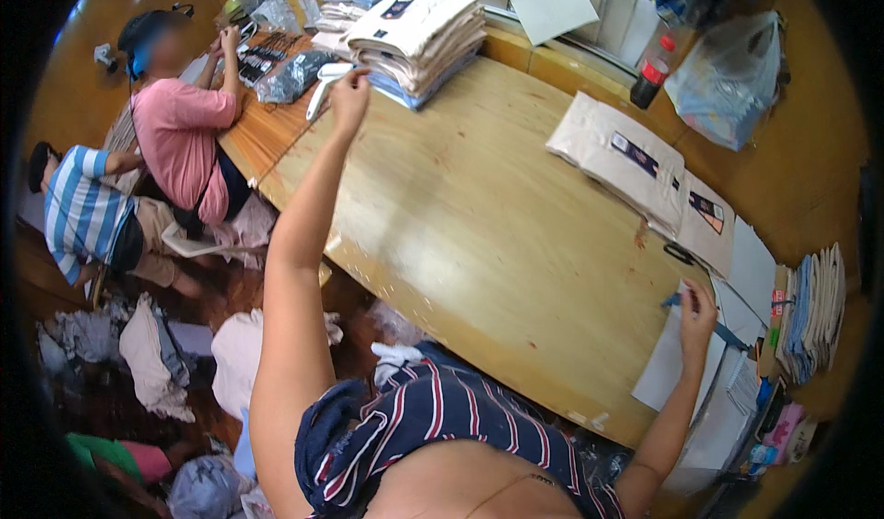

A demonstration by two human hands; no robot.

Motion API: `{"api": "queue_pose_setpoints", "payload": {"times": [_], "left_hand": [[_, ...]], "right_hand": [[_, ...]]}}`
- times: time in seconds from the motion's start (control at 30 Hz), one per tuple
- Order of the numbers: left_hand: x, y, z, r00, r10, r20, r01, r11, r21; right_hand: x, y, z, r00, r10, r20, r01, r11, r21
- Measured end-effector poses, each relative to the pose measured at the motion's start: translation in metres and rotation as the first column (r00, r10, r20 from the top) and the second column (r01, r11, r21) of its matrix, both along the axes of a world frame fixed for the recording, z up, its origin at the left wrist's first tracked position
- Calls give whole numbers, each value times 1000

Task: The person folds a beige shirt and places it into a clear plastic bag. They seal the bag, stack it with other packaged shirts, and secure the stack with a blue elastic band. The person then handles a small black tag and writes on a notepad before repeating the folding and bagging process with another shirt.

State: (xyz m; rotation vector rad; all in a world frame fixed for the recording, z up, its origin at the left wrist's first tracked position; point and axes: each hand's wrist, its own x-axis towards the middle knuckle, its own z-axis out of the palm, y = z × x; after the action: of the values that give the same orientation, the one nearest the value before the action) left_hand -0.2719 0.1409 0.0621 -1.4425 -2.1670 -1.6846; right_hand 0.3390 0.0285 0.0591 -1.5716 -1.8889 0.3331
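Note:
My left hand [350, 101] reaches to the far left of the table, its fingers closed at the end of a white handheld tool [322, 92]. Beside it rises a tall stack of folded cream garments [419, 33] with a dark label on top and some blue ones underneath. On the right, my right hand [699, 318] is curled over white papers [665, 362]. A blue strip [732, 338] shows on either side of that hand; what the fingers hold is hard to make out. Black-handled scissors [679, 254] lie just beyond, beside labelled, folded cream garments [628, 160].
A wooden table [479, 206] spreads before me. Along its far edge are a dark drink bottle [653, 72] and a plastic bag [727, 81]. Folded cloths [810, 312] stand at the right. Two people sit at the left; garments [152, 358] lie on the floor.

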Motion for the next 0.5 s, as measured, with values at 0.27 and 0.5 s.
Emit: {"api": "queue_pose_setpoints", "payload": {"times": [0.27, 0.5], "left_hand": [[-168, 114, 5, 996, 65, -68, -86, 919, -384], [-154, 150, 10, 975, -107, 197, 185, 881, -436]], "right_hand": [[-333, 157, 38, 496, 229, -837, -693, 686, -223], [-494, 282, -3, 466, 11, -885, -490, 835, -248]]}}
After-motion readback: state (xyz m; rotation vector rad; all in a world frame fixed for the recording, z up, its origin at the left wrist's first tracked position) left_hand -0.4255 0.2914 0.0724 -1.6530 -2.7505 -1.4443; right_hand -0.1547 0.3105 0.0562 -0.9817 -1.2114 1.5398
